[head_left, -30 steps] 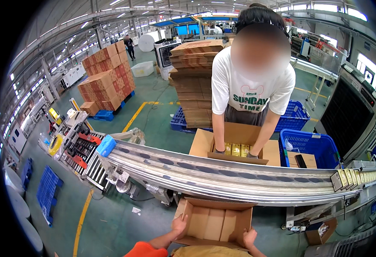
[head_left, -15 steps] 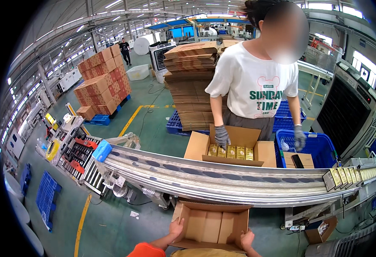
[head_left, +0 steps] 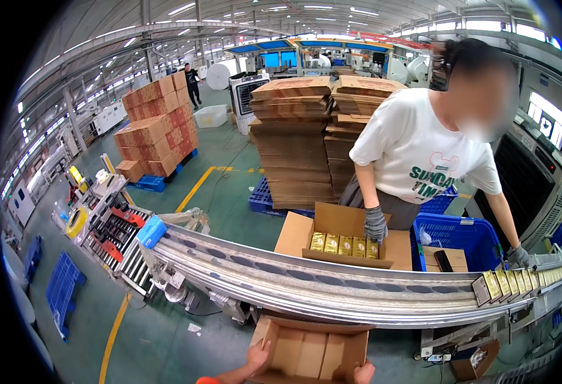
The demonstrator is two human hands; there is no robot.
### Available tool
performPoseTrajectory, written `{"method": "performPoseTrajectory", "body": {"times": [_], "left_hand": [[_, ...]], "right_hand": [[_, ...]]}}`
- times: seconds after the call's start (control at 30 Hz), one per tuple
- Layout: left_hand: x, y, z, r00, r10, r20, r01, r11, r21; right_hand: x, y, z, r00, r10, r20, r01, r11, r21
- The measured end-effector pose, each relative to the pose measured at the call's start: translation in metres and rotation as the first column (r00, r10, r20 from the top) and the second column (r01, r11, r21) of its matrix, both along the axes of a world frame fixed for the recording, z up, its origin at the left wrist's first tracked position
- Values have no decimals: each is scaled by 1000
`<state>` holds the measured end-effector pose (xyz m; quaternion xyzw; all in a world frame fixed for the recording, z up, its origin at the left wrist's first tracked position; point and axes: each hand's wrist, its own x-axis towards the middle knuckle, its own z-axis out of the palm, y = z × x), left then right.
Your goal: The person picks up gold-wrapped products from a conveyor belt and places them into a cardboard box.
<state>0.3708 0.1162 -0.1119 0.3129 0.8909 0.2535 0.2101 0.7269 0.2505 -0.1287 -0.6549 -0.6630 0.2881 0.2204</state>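
At the lower edge I hold an empty open cardboard box [head_left: 309, 351] by its two sides, below the near side of the conveyor. My left hand [head_left: 258, 354] is closed round the box's left wall, thumb on top. My right hand [head_left: 364, 372] grips the right wall, partly cut off by the picture edge. Across the conveyor [head_left: 281, 281], another open carton [head_left: 357, 261] holds several yellow packs [head_left: 345, 245]. A co-worker's gloved hand [head_left: 375, 224] reaches into it. Their other gloved hand [head_left: 519, 257] is beside the row of yellow packs [head_left: 505, 285] on the belt.
A blue crate [head_left: 457, 224] stands by the co-worker with a small carton inside. Tall stacks of flattened cartons [head_left: 292, 147] rise behind. A roller frame [head_left: 118, 240] adjoins the belt's left end, with a blue box [head_left: 151, 231]. Closed cartons [head_left: 156, 131] sit on a pallet.
The co-worker has leaned right, one gloved hand moving from the crate to the packs on the belt, the other to the carton's right side. My box sits slightly lower in view, still held.
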Motion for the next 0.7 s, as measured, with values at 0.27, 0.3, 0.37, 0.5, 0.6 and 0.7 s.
{"method": "performPoseTrajectory", "body": {"times": [0.27, 0.3, 0.37, 0.5, 0.6, 0.7], "left_hand": [[6, 4, 3, 999, 6, -44, -6, 1000, 16], [6, 3, 3, 1000, 7, -26, -6, 999, 31], [10, 7, 5, 1000, 8, -4, -8, 997, 70], [13, 11, 8, 1000, 8, -28, -6, 998, 55], [24, 12, 11, 999, 21, -35, -20, 999, 33], [29, 16, 28, 1000, 25, -13, -24, 999, 29]], "right_hand": [[-4, 0, 40, 999, -9, -37, 8, 1000, -18], [-4, 0, 42, 998, 2, -68, -2, 1000, -4], [1, 7, 35, 995, 15, -101, -13, 1000, 20], [4, 13, 28, 997, 23, -68, -23, 1000, 10], [10, 14, 20, 996, 18, -84, -11, 997, 76], [2, 22, 18, 998, -63, 10, 63, 998, -31]]}}
